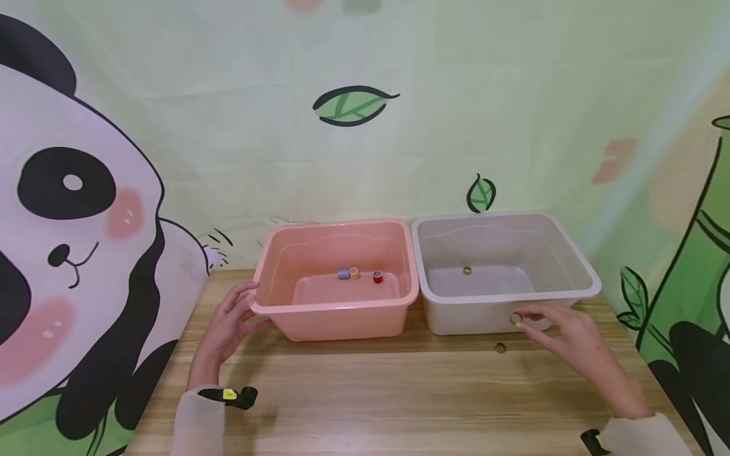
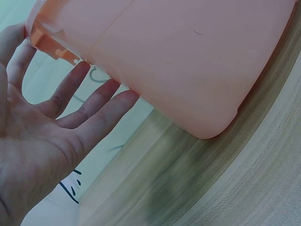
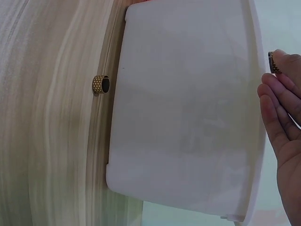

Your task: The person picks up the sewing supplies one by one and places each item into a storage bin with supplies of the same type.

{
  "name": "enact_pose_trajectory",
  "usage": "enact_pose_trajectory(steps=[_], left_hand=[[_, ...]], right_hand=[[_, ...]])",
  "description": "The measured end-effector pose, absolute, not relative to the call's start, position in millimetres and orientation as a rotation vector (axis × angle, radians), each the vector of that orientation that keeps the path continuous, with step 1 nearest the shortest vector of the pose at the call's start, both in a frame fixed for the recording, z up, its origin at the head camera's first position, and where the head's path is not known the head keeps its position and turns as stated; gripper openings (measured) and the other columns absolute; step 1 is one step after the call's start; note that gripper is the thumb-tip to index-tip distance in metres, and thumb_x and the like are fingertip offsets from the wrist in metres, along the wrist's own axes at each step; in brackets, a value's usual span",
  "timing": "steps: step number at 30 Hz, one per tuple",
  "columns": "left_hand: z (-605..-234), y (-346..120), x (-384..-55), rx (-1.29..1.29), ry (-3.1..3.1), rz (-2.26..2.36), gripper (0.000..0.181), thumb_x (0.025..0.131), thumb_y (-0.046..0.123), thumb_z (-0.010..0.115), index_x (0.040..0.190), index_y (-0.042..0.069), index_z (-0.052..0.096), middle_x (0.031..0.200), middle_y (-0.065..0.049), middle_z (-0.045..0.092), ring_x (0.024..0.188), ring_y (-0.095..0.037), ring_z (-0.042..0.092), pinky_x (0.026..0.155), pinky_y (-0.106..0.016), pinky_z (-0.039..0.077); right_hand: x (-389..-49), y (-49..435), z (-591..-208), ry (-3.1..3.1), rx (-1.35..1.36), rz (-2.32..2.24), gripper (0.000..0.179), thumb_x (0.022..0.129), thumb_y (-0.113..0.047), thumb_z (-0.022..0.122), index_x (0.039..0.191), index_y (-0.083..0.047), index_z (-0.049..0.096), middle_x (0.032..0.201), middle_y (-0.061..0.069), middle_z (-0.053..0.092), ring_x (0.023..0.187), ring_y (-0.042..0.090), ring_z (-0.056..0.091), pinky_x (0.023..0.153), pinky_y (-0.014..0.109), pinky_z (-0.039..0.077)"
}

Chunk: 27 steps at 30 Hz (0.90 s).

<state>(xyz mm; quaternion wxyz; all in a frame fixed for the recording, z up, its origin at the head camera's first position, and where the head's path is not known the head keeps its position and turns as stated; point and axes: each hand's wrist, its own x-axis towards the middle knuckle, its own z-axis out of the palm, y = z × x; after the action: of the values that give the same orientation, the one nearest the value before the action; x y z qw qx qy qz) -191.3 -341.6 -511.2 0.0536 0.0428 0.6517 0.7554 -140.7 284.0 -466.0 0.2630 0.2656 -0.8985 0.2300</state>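
My right hand pinches a dotted bronze ring between thumb and fingers, just in front of the grey bin. In the right wrist view that held ring shows beyond the bin's rim. A second bronze ring stands on the table before the bin, and a third bronze ring lies inside it. At the left, my left hand rests against the pink bin at its left rim. The left wrist view shows extended fingers touching the bin's side.
Inside the pink bin lie a small blue cylinder, a cream one and a red one. The two bins stand side by side on the wooden table, near a printed cloth backdrop.
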Motion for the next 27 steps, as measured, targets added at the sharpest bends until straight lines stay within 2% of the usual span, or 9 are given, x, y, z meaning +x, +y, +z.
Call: enact_pose_trajectory(steps=[7, 11, 18, 27], left_hand=[[-510.8, -341.9, -191.5, 0.123, 1.985, 2.291, 0.031, 0.108, 0.026, 0.051, 0.139, 0.021, 0.052, 0.146, -0.001, 0.046, 0.120, -0.022, 0.064, 0.095, -0.060, 0.051], [-511.5, -342.3, -191.3, 0.121, 1.983, 2.294, 0.032, 0.108, 0.025, 0.051, 0.140, 0.020, 0.051, 0.143, -0.001, 0.051, 0.117, -0.021, 0.065, 0.095, -0.060, 0.052], [-511.3, -342.2, -191.2, 0.108, 1.989, 2.290, 0.033, 0.109, 0.026, 0.050, 0.141, 0.018, 0.050, 0.147, -0.002, 0.044, 0.118, -0.021, 0.064, 0.092, -0.054, 0.056], [-512.1, -343.0, -191.6, 0.143, 1.983, 2.293, 0.032, 0.109, 0.025, 0.049, 0.141, 0.019, 0.050, 0.145, -0.001, 0.046, 0.117, -0.019, 0.065, 0.091, -0.053, 0.057]], right_hand=[[-140.2, 282.6, -460.4, -2.438, 0.706, 0.611, 0.036, 0.072, -0.006, 0.090, 0.104, -0.016, 0.076, 0.099, -0.001, 0.076, 0.088, 0.022, 0.072, 0.071, 0.008, 0.050], [-139.4, 281.8, -459.4, -2.450, 0.697, 0.615, 0.036, 0.072, -0.007, 0.090, 0.105, -0.017, 0.076, 0.100, -0.003, 0.076, 0.088, 0.021, 0.072, 0.072, 0.007, 0.050], [-139.6, 280.2, -459.0, -2.457, 0.713, 0.632, 0.037, 0.073, -0.006, 0.089, 0.106, -0.018, 0.076, 0.101, -0.002, 0.076, 0.089, 0.022, 0.072, 0.068, 0.009, 0.052], [-142.7, 280.0, -455.5, -2.456, 0.717, 0.614, 0.038, 0.071, -0.004, 0.089, 0.104, -0.015, 0.075, 0.098, 0.000, 0.076, 0.085, 0.023, 0.071, 0.060, 0.013, 0.053]])
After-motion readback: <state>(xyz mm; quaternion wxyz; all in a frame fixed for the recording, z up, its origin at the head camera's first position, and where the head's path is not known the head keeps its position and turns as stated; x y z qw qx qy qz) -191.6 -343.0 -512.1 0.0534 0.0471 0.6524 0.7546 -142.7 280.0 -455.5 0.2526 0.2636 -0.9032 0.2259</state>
